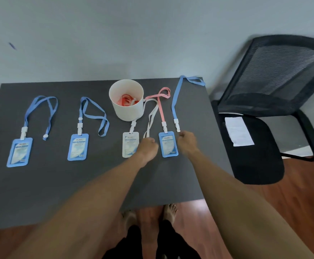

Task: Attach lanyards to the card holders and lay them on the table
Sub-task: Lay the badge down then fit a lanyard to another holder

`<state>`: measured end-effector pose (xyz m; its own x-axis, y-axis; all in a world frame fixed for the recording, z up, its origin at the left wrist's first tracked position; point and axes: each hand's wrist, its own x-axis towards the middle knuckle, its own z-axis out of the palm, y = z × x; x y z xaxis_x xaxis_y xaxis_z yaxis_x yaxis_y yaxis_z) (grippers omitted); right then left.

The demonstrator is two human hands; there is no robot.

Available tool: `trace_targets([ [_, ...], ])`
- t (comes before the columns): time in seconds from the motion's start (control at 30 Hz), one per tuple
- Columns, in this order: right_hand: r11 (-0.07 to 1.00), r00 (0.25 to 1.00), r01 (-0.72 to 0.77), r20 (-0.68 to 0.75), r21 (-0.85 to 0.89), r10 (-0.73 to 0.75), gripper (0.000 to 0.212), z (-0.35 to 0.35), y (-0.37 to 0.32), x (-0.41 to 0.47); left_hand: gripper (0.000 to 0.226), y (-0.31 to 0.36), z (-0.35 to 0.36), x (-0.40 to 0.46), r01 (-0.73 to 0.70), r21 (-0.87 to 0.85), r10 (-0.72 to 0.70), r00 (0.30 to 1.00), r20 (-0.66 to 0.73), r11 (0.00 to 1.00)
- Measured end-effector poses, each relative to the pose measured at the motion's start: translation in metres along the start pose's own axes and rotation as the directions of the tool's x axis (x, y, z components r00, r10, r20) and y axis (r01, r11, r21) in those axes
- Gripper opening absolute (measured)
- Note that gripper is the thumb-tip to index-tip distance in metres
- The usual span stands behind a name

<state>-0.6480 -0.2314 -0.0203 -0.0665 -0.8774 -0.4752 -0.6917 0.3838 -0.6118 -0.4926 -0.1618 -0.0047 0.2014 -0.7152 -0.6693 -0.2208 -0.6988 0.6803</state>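
dark grey surface (59, 184) is carrying four card holders (168, 144) already clipped to lanyards; right hand (187, 142) is pinching a loose blue lanyard (175, 101), left hand (148, 147) is curling, empty, more waiting in the cup (126, 100).

Plain pale grey-blue wall (96, 34) at twelve o'clock, small dark mark (12, 46) up at ten. Dark grey table (40, 193) filling the centre. Black mesh-backed chair (275, 75) at three o'clock, white paper (239, 130) lying on its seat. Reddish-brown wooden floor (301, 193) from four round to eight. Soft, even light.
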Motion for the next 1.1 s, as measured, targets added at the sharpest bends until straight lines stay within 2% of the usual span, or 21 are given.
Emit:
trace_targets([
  [0.17, 1.0, 0.996, -0.017, 0.084, -0.019, 0.019, 0.026, -0.008, 0.012, 0.004, 0.018, -0.008, 0.023, 0.013, 0.085, -0.061, -0.089, 0.994, -0.063, 0.994],
  [0.27, 0.997, 0.991, -0.07, 0.121, 0.042, 0.064, 0.015, -0.009, 0.022, 0.018, 0.011, -0.032, 0.04, 0.041, 0.112, -0.114, -0.124, 0.987, -0.101, 0.987],
  [0.37, 0.989, 0.969, -0.131, 0.217, 0.064, 0.114, 0.01, -0.005, 0.026, 0.033, 0.005, -0.011, 0.041, 0.018, 0.095, -0.221, -0.131, 0.979, -0.155, 0.971],
  [0.5, 0.969, 0.93, -0.206, 0.336, 0.14, 0.149, 0.019, -0.021, 0.008, 0.025, 0.046, 0.019, 0.038, -0.007, 0.105, -0.401, -0.161, 0.981, -0.11, 0.91],
  [0.57, 0.964, 0.922, -0.194, 0.37, 0.181, 0.116, 0.017, -0.031, 0.003, 0.028, 0.056, 0.024, 0.033, -0.006, 0.086, -0.42, -0.148, 0.982, -0.118, 0.903],
  [0.67, 0.956, 0.924, -0.151, 0.38, 0.253, 0.046, 0.016, -0.044, -0.008, 0.035, 0.052, 0.035, 0.025, -0.003, 0.021, -0.41, -0.097, 0.981, -0.166, 0.912],
  [0.87, 0.937, 0.949, 0.007, 0.293, 0.348, -0.116, 0.012, -0.075, -0.048, 0.041, 0.039, 0.077, 0.005, -0.011, -0.093, -0.423, 0.021, 0.985, -0.17, 0.901],
  [1.1, 0.872, 0.935, 0.124, 0.239, 0.474, -0.263, 0.013, -0.116, -0.097, 0.034, 0.039, 0.127, -0.02, -0.028, -0.237, -0.5, 0.192, 0.971, -0.141, 0.833],
])
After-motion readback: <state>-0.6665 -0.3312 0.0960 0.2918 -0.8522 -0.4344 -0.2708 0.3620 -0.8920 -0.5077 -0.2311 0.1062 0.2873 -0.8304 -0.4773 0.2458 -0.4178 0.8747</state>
